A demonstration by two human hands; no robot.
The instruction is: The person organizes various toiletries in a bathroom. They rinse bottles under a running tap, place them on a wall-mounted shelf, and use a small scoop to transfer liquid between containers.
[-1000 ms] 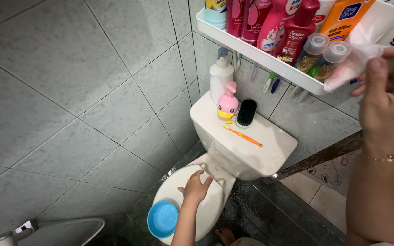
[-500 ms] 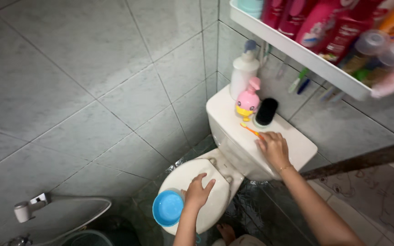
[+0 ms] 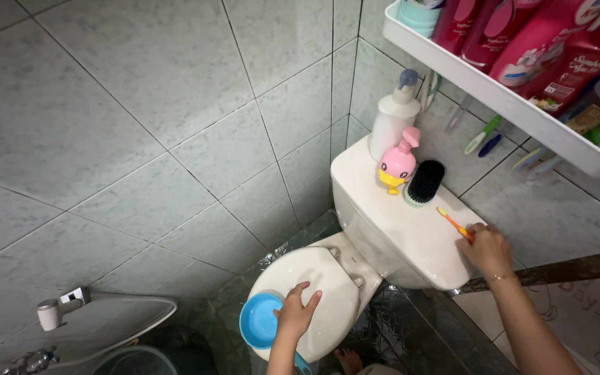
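Right hand point(image 3: 486, 250) pinches the orange toothbrush point(image 3: 453, 223) by its handle at the right end of the tank lid point(image 3: 397, 229); brush lifted clear or not: cannot tell. Left hand point(image 3: 296, 314) rests flat, fingers spread, on the closed seat lid point(image 3: 321, 285), beside a blue bowl point(image 3: 258, 321). Black brush point(image 3: 425, 182) and pink dispenser point(image 3: 397, 163) remain on the tank.

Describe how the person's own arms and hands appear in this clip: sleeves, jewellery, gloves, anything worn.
Both arms are bare to the frame edge, with no sleeves or gloves in view. The right hand has a thin gold-coloured chain bracelet at the wrist. The left hand shows no ring, watch or bracelet. Nails are too small to judge.
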